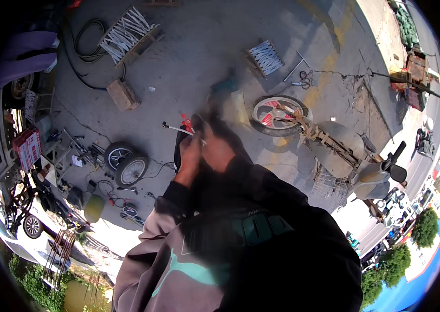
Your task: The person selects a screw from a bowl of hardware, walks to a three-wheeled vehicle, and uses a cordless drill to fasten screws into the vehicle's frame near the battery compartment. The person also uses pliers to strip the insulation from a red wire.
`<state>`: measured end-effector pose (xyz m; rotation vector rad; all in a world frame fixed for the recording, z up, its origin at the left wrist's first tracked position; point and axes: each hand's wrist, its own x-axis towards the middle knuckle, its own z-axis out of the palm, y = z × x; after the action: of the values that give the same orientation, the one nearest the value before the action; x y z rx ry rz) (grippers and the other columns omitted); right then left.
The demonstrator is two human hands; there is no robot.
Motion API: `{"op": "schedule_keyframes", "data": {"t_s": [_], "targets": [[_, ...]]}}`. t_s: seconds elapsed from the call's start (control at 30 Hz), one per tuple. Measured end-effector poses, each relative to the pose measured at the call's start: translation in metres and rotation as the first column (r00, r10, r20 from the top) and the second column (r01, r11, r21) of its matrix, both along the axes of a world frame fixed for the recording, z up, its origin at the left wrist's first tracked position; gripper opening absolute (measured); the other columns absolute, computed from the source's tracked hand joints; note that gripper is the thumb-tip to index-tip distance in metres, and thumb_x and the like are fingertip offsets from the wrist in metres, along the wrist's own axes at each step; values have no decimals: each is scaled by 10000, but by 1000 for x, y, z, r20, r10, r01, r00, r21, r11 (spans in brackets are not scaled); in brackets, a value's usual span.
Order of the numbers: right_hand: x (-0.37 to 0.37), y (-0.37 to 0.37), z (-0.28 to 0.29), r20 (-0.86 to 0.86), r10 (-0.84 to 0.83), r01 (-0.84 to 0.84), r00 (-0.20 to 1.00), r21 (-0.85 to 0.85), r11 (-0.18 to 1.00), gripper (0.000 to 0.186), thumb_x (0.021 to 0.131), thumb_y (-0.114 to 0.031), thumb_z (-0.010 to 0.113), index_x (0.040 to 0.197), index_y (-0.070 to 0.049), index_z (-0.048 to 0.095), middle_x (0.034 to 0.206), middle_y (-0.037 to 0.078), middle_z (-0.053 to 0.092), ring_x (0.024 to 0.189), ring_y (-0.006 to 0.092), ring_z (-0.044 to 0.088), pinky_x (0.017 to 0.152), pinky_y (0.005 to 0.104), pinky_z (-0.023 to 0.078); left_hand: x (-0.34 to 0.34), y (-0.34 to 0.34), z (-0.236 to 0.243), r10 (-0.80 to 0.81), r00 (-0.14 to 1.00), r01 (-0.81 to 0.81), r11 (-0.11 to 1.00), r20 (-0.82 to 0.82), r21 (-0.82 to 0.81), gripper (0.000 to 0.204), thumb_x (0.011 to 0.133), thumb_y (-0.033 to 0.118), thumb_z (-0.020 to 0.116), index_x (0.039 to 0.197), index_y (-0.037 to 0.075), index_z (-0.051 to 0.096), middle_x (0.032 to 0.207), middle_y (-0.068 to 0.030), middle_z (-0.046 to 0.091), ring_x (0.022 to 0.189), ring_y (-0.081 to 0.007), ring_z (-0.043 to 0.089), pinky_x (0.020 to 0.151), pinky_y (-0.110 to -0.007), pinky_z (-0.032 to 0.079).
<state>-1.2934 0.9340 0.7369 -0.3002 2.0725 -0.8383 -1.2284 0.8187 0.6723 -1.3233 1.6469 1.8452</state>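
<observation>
Both of my hands are together in front of my body. My left hand (191,157) is closed round a thin pale rod (177,128) with a dark tip, which sticks out toward the upper left. Close beside it, my right hand (217,152) has its fingers curled in toward the left hand. Shadow and blur hide what its fingers grip. A bright red piece (186,122) shows just beyond the fingertips; whether a hand holds it or it lies behind them, I cannot tell.
Right of my hands lies a spoked wheel (277,115) by a partly stripped scooter (342,148). Two loose wheels (130,170) and scattered tools lie to the left. Farther off are a brick-like block (123,95), a black hose (82,78), scissors (303,79) and strapped stools (129,35).
</observation>
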Motion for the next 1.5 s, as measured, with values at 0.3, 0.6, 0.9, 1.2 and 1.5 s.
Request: {"op": "schedule_keyframes", "data": {"t_s": [0.3,0.6,0.9,1.2,1.5], "targets": [[-22,34,-159,190,-751,764,633,2,645,411,964,-266,532,1270,8,522,1029,248,657,982,378,644,912,440,475,-79,-60,-97,-418,872,417,907,256,62,422,966,434,520,704,107,557,557,46,453,425,-70,413,398,-252,286],[1,47,-585,82,-937,902,338,256,348,502,877,-317,654,1265,-20,539,1110,207,647,1057,369,581,950,442,450,-119,-35,-281,-761,603,754,641,239,140,490,1024,411,433,655,92,390,645,29,338,641,-103,308,596,-301,283],[-76,33,-784,140,-977,949,-162,295,-115,660,839,-443,703,1115,128,521,1190,315,550,1146,461,515,945,471,429,-189,2,-492,-599,794,566,791,106,231,439,1030,414,451,707,123,390,659,22,359,603,-89,370,576,-248,335],[-76,53,-783,285,-828,850,-483,382,-364,437,743,-191,767,1047,54,572,968,157,641,855,293,636,758,407,502,-325,186,-613,-462,886,445,871,39,208,505,937,564,561,814,75,519,636,30,381,539,-84,379,501,-253,338],[16,89,-554,660,-584,881,-472,381,-282,336,828,-187,705,1097,-22,590,893,40,620,731,127,575,679,308,460,-379,247,-663,-542,828,541,839,141,49,593,778,615,721,771,44,559,611,-31,482,485,-143,480,440,-303,371]]}}
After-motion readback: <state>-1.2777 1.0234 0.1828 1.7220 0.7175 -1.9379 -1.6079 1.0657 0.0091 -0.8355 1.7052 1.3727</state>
